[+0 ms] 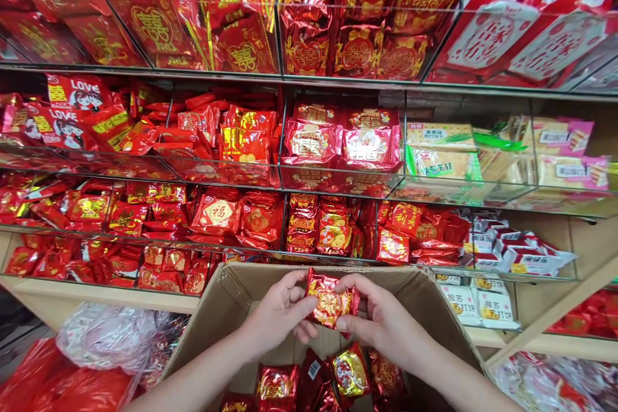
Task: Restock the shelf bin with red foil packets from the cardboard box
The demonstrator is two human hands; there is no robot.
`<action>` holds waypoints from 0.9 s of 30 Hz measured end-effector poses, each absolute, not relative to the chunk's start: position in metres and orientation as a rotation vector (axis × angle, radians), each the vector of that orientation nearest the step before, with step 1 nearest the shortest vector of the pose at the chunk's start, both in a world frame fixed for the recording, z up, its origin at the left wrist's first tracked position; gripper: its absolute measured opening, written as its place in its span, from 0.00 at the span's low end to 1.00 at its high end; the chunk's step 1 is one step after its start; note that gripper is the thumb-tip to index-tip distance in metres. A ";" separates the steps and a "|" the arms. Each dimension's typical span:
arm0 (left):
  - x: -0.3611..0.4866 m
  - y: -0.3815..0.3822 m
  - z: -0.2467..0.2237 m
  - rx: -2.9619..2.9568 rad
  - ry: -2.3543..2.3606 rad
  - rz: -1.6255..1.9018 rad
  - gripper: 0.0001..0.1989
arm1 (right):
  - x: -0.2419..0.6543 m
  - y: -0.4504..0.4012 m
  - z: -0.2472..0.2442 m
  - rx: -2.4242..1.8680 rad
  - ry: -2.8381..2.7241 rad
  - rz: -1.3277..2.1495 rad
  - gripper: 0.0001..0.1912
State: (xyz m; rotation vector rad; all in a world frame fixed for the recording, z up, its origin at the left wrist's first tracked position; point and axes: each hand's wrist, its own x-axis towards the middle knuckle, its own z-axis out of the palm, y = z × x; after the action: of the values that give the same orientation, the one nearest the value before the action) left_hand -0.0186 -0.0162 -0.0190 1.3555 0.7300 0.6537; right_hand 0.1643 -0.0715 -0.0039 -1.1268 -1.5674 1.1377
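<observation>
Above an open cardboard box, I hold a small red and gold foil snack packet between both hands. My left hand grips its left edge, thumb on the front and the other fingers curled behind. On the packet's right side, my right hand pinches it between thumb and fingers. Several similar packets lie at the bottom of the box, among them a red one with a gold double-happiness sign, a gold and red one and a dark red one with a barcode.
Shelves with clear plastic fronts rise beyond the box, divided into bins of red packets. Cracker packs and white packets sit at the right. Plastic-wrapped bags stand low at the left; more wrapped goods are low right.
</observation>
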 end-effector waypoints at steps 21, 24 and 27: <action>-0.024 -0.030 -0.063 1.756 0.850 0.125 0.14 | 0.190 0.032 0.036 -2.295 -2.098 -0.500 0.18; -0.027 -0.034 -0.068 1.918 0.852 0.036 0.14 | 0.188 0.044 0.039 -2.358 -2.074 -0.433 0.16; -0.031 -0.035 -0.067 2.003 0.848 -0.016 0.15 | 0.186 0.052 0.040 -2.422 -2.038 -0.385 0.16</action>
State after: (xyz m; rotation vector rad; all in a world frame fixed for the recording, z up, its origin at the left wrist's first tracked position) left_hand -0.0312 -0.0347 -0.0671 2.0030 0.8478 -0.0161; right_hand 0.1861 0.0519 0.0398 -2.4223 -2.0376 -0.3848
